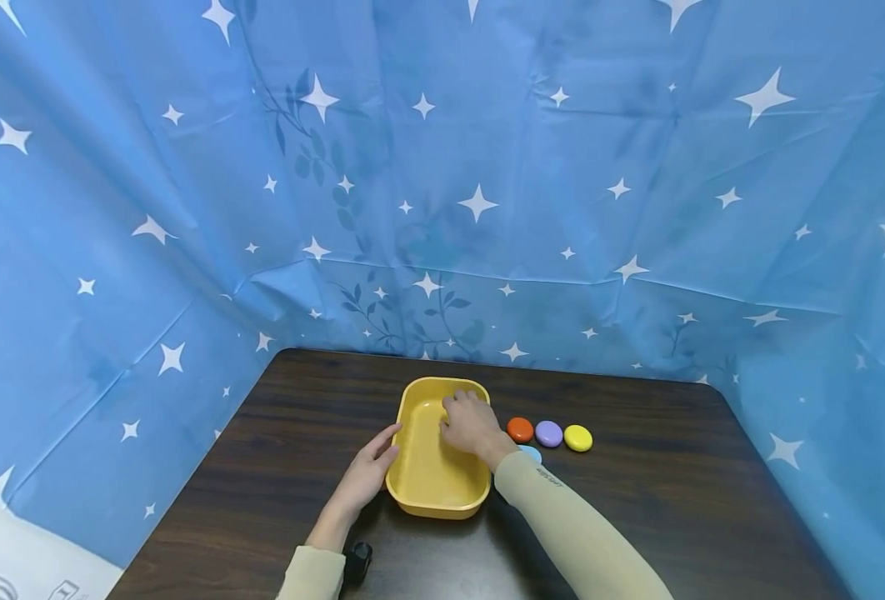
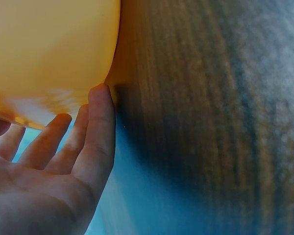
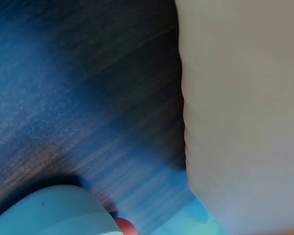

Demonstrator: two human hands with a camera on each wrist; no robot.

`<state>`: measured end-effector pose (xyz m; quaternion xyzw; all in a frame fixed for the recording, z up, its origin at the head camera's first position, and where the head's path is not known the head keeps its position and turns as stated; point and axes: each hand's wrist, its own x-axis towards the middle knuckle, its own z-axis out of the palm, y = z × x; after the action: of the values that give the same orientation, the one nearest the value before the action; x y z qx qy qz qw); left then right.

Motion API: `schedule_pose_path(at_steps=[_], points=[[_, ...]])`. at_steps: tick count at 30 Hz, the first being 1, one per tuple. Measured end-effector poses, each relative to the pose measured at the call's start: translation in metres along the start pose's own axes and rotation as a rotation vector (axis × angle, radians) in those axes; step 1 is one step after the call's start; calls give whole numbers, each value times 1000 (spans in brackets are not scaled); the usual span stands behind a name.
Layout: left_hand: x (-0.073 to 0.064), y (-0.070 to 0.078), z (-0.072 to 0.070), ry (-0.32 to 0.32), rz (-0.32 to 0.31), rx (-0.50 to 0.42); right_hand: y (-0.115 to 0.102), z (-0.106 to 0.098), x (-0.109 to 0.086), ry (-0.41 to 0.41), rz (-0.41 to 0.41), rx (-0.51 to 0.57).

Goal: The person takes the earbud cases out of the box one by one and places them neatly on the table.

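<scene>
A yellow rectangular plastic tray (image 1: 435,510) stands on the dark wooden table. My left hand (image 1: 363,477) is at its left side, with the fingertips (image 2: 99,92) touching the outside wall and the fingers fairly straight. Over the tray's right half, my right hand (image 1: 471,423) reaches in with bent fingers pointing down; what lies under them is hidden, and I cannot tell if they hold anything. Right of the tray lie rounded glossy discs: a red disc (image 1: 520,430), a purple disc (image 1: 549,433), a yellow disc (image 1: 578,438) and a light blue disc (image 1: 531,453), partly covered by my right arm.
The table (image 1: 660,500) has a brown wood grain. Behind it hangs a blue curtain (image 1: 442,225) with white stars. A black device (image 1: 357,562) sits at my left wrist. My right sleeve (image 3: 245,98) fills much of the right wrist view.
</scene>
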<state>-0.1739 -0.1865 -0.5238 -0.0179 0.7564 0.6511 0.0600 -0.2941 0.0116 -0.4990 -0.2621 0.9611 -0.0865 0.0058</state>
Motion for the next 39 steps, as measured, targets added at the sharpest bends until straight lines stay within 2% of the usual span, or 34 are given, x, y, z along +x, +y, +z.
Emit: schedule_pose_path(at_steps=[18, 27, 32, 39], points=[[0, 1, 1, 6, -6, 14, 2, -10, 0, -93, 22, 58], [1, 1, 0, 4, 2, 28, 0, -9, -2, -70, -104, 42], [1, 0, 1, 8, -8, 34, -3, -11, -5, -90, -188, 80], [0, 0, 0, 4, 2, 29, -6, -13, -9, -141, -208, 107]])
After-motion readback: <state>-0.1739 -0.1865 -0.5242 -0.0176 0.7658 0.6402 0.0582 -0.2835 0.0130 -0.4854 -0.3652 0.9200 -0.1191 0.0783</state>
